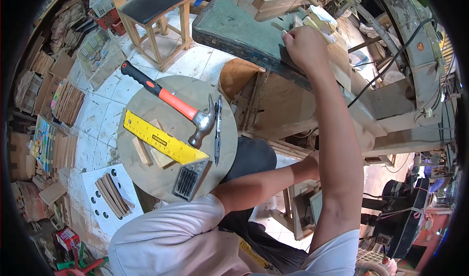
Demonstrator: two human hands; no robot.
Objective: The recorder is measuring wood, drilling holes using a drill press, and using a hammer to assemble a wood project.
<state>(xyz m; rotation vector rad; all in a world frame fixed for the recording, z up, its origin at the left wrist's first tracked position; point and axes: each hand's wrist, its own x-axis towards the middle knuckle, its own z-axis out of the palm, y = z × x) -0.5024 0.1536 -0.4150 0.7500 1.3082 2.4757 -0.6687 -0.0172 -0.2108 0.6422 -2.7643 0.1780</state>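
My right hand (308, 49) is closed at the edge of a green-topped machine table (234, 29). A small pale piece shows at its fingertips, too small to name. My left forearm (268, 184) reaches across to the right and passes behind my right arm, so the fingers of that hand are hidden. On a round stool (141, 97) before me lie a claw hammer (178, 105) with a red and black handle, a yellow combination square (163, 139) with a dark metal head, a pen (218, 132) and small wood offcuts (141, 151).
Stacked wood blocks (266, 0) sit on the table's far side. A wooden chair (156, 5) with a dark seat stands at the far left. Wood strips (112, 195) lie on a white sheet on the tiled floor. A black cable (386, 75) hangs at the right.
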